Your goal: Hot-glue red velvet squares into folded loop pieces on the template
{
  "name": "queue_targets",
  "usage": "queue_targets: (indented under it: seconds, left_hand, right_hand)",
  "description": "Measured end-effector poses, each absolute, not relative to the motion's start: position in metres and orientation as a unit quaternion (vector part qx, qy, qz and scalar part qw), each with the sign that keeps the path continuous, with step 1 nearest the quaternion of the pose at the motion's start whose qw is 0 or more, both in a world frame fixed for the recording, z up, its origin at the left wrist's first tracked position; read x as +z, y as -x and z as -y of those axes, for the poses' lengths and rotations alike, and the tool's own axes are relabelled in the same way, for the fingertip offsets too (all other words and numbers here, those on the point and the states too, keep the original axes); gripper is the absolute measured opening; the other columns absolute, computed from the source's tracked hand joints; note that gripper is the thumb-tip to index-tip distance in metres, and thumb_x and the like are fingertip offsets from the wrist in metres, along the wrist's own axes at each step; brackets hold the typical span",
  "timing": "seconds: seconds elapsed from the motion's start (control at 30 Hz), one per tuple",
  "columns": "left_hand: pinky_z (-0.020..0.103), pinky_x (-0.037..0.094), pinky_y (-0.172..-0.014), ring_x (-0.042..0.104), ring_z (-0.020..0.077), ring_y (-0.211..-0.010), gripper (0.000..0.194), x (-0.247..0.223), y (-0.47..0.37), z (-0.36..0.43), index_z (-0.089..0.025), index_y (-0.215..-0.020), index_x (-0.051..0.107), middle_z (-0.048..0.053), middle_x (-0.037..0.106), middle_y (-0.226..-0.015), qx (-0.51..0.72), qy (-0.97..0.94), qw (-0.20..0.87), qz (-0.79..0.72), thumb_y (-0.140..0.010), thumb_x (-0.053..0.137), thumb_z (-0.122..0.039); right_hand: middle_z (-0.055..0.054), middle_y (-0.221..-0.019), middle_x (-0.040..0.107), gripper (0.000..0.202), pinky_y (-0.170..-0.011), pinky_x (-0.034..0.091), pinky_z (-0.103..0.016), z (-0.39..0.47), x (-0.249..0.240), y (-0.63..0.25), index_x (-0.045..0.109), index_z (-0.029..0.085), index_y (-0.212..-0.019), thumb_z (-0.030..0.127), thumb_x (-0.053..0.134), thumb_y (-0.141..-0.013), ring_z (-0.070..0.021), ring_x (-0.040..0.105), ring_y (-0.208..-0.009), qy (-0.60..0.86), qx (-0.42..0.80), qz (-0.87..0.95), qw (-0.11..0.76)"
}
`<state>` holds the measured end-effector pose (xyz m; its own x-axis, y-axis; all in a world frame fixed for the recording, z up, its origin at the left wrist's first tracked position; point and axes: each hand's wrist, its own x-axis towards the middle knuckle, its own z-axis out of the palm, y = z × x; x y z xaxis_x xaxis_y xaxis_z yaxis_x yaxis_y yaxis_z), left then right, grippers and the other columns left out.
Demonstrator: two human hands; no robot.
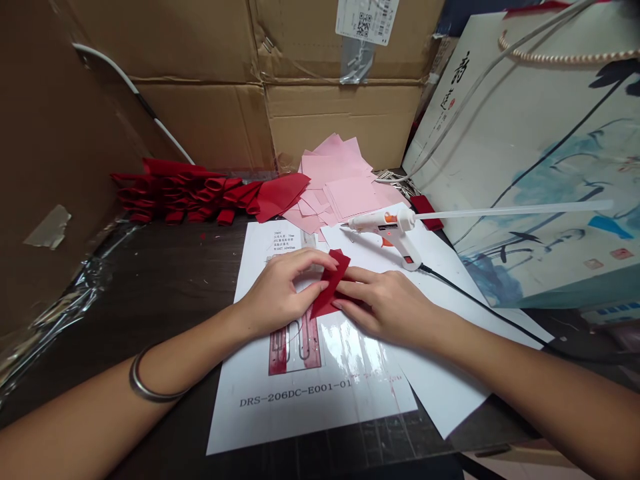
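Observation:
Between my two hands is a small folded piece of red fabric [332, 283], held just over a printed sheet [310, 400]. My left hand [287, 287] pinches its left and upper edge between thumb and fingers. From the other side, the fingers of my right hand [377, 297] press on the piece's right edge; the right thumb is partly hidden. Under my hands, the sheet carries a picture of a red strip with paper-clip shapes [295, 350] and the print DRS-206DC-E001-01. Just beyond my right hand, a white hot glue gun [395, 230] with a long glue stick lies on white paper.
Folded red pieces [185, 193] are stacked at the back left, beside loose pink squares [345, 180]. Metal clips [397, 179] lie behind the glue gun. Cardboard boxes [200, 120] wall the back and left; a painted paper bag [540, 167] stands right. A black cord [480, 307] trails rightward.

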<state>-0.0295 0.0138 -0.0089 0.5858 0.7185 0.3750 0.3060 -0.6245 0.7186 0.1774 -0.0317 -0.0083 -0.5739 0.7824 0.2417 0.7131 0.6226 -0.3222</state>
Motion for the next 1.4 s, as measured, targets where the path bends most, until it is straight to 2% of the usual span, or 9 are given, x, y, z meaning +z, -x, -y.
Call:
queue_targets:
  seconds: [0.13,0.27,0.37,0.5,0.63,0.77,0.97,1.13,1.4]
  left_hand:
    - [0.047,0.041,-0.108,0.066,0.0205,-0.106,0.026,-0.012,0.029,-0.014,-0.023,-0.108,0.069,0.003,0.073,-0.113,0.287,-0.863,0.276,-0.31,-0.089,0.054,-0.014]
    - [0.052,0.03,-0.115,0.067,0.0198,-0.105,0.029,-0.017,0.03,-0.014,-0.021,-0.116,0.066,0.002,0.073,-0.115,0.252,-0.885,0.182,-0.346,-0.091,0.051,-0.019]
    - [0.052,0.03,-0.115,0.066,0.0234,-0.11,0.028,-0.018,0.031,-0.012,-0.018,-0.113,0.068,0.005,0.073,-0.113,0.236,-0.903,0.084,-0.348,-0.092,0.051,-0.021]
    - [0.057,0.033,-0.111,0.065,0.0299,-0.111,0.025,-0.015,0.029,-0.006,-0.016,-0.102,0.072,0.006,0.076,-0.102,0.228,-0.907,-0.038,-0.353,-0.093,0.051,-0.026]
    - [0.057,0.041,-0.104,0.066,0.0317,-0.103,0.026,-0.012,0.028,-0.004,-0.014,-0.101,0.072,0.007,0.076,-0.099,0.218,-0.905,-0.1,-0.351,-0.093,0.052,-0.029]
    - [0.048,0.05,-0.097,0.064,0.0298,-0.1,0.025,-0.012,0.027,-0.006,-0.007,-0.096,0.071,0.013,0.071,-0.097,0.216,-0.921,-0.087,-0.312,-0.092,0.052,-0.023]
    - [0.042,0.042,-0.111,0.066,0.0189,-0.096,0.022,-0.013,0.026,-0.009,-0.009,-0.104,0.064,0.009,0.07,-0.1,0.22,-0.941,-0.013,-0.258,-0.093,0.045,-0.01]
    - [0.044,0.039,-0.113,0.065,0.0189,-0.107,0.024,-0.015,0.029,-0.011,-0.011,-0.106,0.063,0.01,0.071,-0.11,0.218,-0.946,0.014,-0.239,-0.094,0.043,-0.01]
    - [0.055,0.036,-0.111,0.063,0.0251,-0.116,0.03,-0.016,0.029,-0.01,-0.014,-0.119,0.062,0.011,0.069,-0.122,0.192,-0.932,0.041,-0.304,-0.094,0.049,-0.024]
  right_hand:
    - [-0.005,-0.1,0.072,0.028,-0.062,0.044,-0.031,0.031,-0.008,-0.178,0.072,0.018,-0.104,0.029,0.047,-0.095,-0.0183,0.067,-0.076,0.429,0.082,0.884,0.165]
    - [-0.002,-0.098,0.075,0.027,-0.063,0.045,-0.03,0.032,-0.007,-0.177,0.071,0.019,-0.103,0.029,0.047,-0.096,-0.0174,0.068,-0.076,0.436,0.1,0.879,0.164]
    - [-0.002,-0.101,0.076,0.025,-0.064,0.048,-0.031,0.033,-0.008,-0.178,0.073,0.021,-0.101,0.032,0.052,-0.093,-0.0193,0.071,-0.079,0.468,0.089,0.86,0.184]
    - [-0.005,-0.119,0.071,0.033,-0.075,0.054,-0.036,0.034,-0.011,-0.178,0.072,0.019,-0.113,0.034,0.057,-0.088,-0.0248,0.072,-0.093,0.512,0.07,0.832,0.202]
    - [-0.003,-0.109,0.075,0.028,-0.07,0.054,-0.036,0.035,-0.01,-0.177,0.075,0.022,-0.105,0.035,0.057,-0.087,-0.0246,0.073,-0.086,0.52,0.064,0.829,0.193]
    - [-0.002,-0.1,0.077,0.026,-0.062,0.048,-0.033,0.037,-0.004,-0.175,0.075,0.022,-0.097,0.037,0.055,-0.09,-0.0223,0.073,-0.077,0.517,0.058,0.837,0.168]
    - [0.001,-0.082,0.076,0.026,-0.056,0.039,-0.031,0.039,0.001,-0.176,0.072,0.022,-0.09,0.031,0.048,-0.092,-0.0186,0.07,-0.067,0.511,0.046,0.849,0.126]
    - [0.0,-0.092,0.077,0.025,-0.058,0.043,-0.03,0.038,-0.004,-0.178,0.074,0.023,-0.094,0.027,0.05,-0.091,-0.0188,0.072,-0.073,0.508,0.034,0.847,0.154]
    - [-0.001,-0.095,0.078,0.025,-0.06,0.05,-0.031,0.038,-0.006,-0.178,0.075,0.023,-0.098,0.024,0.053,-0.087,-0.0209,0.073,-0.074,0.504,0.027,0.845,0.177]
